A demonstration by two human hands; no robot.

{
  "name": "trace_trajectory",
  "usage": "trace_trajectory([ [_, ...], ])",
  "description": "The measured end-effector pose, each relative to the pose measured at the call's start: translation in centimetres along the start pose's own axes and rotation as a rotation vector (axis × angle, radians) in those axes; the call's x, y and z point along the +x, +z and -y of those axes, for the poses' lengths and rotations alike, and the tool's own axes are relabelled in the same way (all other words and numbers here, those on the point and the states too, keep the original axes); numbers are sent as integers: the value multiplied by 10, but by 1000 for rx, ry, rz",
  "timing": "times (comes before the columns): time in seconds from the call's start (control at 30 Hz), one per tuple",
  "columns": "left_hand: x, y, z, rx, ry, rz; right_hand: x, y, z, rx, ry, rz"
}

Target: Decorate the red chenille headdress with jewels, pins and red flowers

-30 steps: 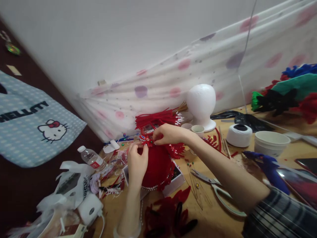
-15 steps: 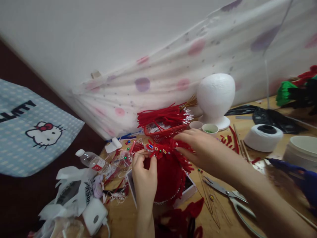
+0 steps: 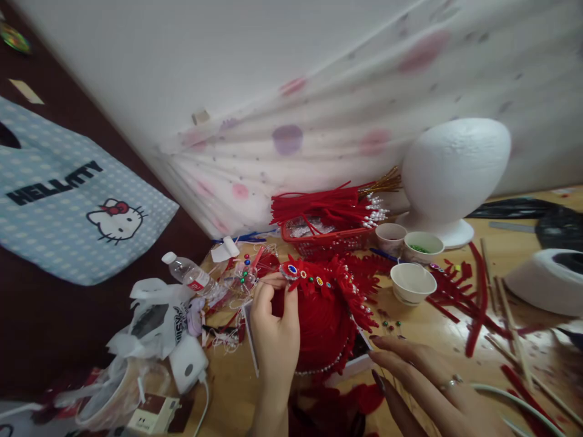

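A red velvet headpiece [image 3: 323,331] sits on a white box [image 3: 359,368], with jewelled ornaments along its upper edge and a string of beads round its lower edge. My left hand [image 3: 276,325] pinches that upper edge, right beside a blue-centred gem [image 3: 292,271]. Low on the right, my right hand [image 3: 423,385] hovers over the table, palm down and fingers apart, holding nothing. The fingertips come near the box's right corner. Pale scissor handles [image 3: 514,397] show partly behind this hand.
A red basket [image 3: 328,244] of red stems stands behind the headpiece, beside a white foam head [image 3: 455,173]. Three small cups, including a white bowl [image 3: 413,284], stand right of it. A plastic bottle [image 3: 186,273] and bags lie left; a thread cone [image 3: 549,282] stands right.
My right hand has left the headpiece's upper right side and come down toward the near right, its fingers spread. The left hand keeps its pinch. The camera view has shifted.
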State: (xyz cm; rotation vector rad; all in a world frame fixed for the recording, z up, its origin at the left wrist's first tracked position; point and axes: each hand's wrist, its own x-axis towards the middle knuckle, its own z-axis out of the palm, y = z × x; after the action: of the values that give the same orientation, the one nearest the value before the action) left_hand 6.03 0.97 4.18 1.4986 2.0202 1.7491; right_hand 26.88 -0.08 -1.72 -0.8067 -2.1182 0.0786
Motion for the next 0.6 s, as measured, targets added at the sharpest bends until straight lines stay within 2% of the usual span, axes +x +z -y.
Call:
trace_trajectory([
  [0.13, -2, 3, 3, -56, -93, -64, 5, -4, -1, 66, 45, 17],
  [0.33, -1, 2, -1, -55, -110, -103, 3, -8, -9, 34, 63, 16],
  [0.5, -3, 3, -3, -70, -153, -158, 6, 1, -10, -16, 198, -6],
  [0.6, -5, 5, -2, -84, -147, -221, 7, 8, -8, 3, 252, 42],
])
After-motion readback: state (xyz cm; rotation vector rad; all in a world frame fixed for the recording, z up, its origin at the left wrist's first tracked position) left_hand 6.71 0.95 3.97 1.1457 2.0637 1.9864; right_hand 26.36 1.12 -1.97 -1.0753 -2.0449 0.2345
